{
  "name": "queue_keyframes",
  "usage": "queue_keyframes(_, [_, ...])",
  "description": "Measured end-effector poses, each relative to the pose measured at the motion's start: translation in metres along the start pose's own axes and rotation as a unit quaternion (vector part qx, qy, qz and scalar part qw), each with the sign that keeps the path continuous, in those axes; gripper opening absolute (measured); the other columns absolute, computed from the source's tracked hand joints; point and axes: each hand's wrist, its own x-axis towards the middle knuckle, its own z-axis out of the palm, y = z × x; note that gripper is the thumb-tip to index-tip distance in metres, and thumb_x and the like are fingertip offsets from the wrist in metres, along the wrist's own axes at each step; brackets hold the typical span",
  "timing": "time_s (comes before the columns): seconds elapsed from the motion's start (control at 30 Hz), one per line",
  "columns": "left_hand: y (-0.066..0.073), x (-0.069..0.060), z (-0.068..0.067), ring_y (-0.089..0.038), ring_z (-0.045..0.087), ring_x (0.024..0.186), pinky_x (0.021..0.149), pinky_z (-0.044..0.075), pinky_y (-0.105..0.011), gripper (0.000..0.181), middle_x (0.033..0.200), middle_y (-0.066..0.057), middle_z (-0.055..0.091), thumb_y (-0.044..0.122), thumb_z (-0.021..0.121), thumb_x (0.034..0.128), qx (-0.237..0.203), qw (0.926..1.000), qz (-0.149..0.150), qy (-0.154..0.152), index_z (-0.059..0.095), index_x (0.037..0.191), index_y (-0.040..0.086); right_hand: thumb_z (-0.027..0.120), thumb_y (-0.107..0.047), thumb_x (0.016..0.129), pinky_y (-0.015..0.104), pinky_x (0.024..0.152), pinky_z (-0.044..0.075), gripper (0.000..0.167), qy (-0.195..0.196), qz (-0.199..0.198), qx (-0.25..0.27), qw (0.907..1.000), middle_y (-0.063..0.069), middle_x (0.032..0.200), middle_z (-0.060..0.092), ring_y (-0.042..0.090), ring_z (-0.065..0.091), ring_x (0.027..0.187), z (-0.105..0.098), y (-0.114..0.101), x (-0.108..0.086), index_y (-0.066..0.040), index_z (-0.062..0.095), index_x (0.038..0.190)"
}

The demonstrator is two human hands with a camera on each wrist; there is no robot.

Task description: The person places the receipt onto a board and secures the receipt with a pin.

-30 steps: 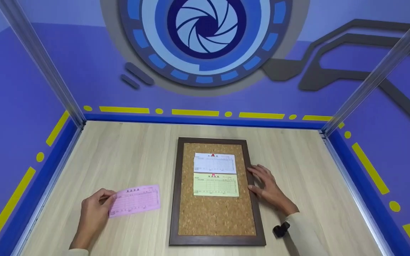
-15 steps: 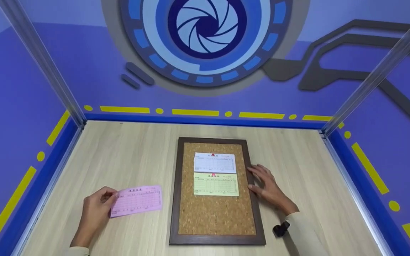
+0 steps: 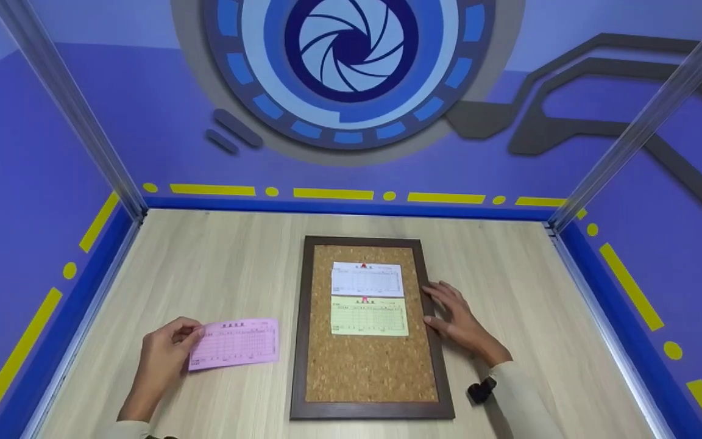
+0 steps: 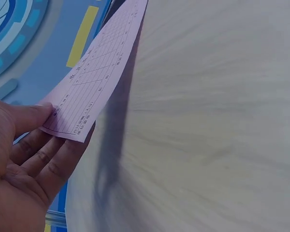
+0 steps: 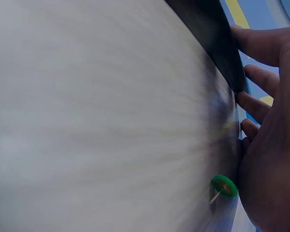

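My left hand (image 3: 165, 360) pinches the left end of a pink printed slip (image 3: 238, 343) between thumb and fingers. The left wrist view shows the slip (image 4: 94, 72) held above the table, its shadow below. To its right lies a brown-framed corkboard (image 3: 372, 375). A white slip (image 3: 367, 281) and a yellow-green slip (image 3: 369, 318) are on the cork, one below the other, each with a red pin at its top edge. My right hand (image 3: 467, 323) touches the board's right edge with its fingertips. In the right wrist view a green thumbtack (image 5: 224, 186) lies on the table beside that palm.
The light wood table (image 3: 223, 262) is bounded by blue-purple printed walls (image 3: 351, 174) at the back and both sides. Metal posts (image 3: 77, 116) stand at the back corners. A small black device (image 3: 481, 391) is at my right wrist.
My left hand has moved slightly to the right with the pink slip, and the slip sits a little more level. The right hand and the corkboard have stayed put.
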Motion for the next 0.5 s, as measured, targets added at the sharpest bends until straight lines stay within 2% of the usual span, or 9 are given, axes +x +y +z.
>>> queue_keyframes(0.2, [0.0060, 0.0038, -0.0027, -0.017, 0.070, 0.087, 0.072, 0.052, -0.017, 0.011, 0.105, -0.013, 0.079, 0.001, 0.074, 0.1035, -0.002, 0.9999, 0.009, 0.006, 0.080, 0.113, 0.001, 0.080, -0.036, 0.101, 0.077, 0.128, 0.015, 0.074, -0.011, 0.010, 0.004, 0.9999, 0.019, 0.176, 0.036, 0.046, 0.018, 0.166, -0.0025, -0.0023, 0.0005, -0.012, 0.051, 0.165])
queue_keyframes(0.5, [0.0098, 0.0044, -0.0060, -0.018, 0.072, 0.091, 0.075, 0.051, -0.014, 0.012, 0.106, -0.013, 0.080, -0.001, 0.073, 0.1033, 0.021, 0.9993, 0.030, 0.013, 0.080, 0.112, 0.002, 0.081, -0.034, 0.101, 0.076, 0.129, 0.016, 0.074, -0.015, 0.011, 0.010, 0.9998, 0.019, 0.176, 0.035, 0.046, 0.017, 0.167, -0.0033, -0.0022, 0.0003, -0.011, 0.051, 0.165])
